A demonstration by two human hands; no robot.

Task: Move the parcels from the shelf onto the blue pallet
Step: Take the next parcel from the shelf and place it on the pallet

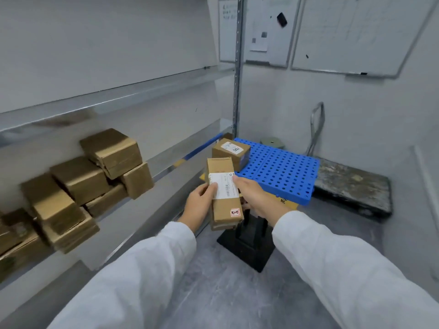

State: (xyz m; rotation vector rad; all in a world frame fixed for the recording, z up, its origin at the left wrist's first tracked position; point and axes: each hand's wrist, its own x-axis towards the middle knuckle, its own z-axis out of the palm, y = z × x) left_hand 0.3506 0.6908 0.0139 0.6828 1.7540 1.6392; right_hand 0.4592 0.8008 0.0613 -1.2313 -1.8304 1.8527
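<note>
I hold a long brown cardboard parcel (223,193) with a white label between both hands, in the air just short of the blue pallet (280,172). My left hand (200,203) grips its left side and my right hand (255,195) grips its right side. One labelled parcel (231,151) sits on the pallet's far left corner. Several brown parcels (83,179) are piled on the metal shelf (133,200) to my left.
A black stand (249,243) rests on the grey floor under my hands. A dirty flat platform cart (351,186) with a metal handle stands right of the pallet. Whiteboards (356,34) hang on the back wall. A shelf upright (237,67) rises behind the pallet.
</note>
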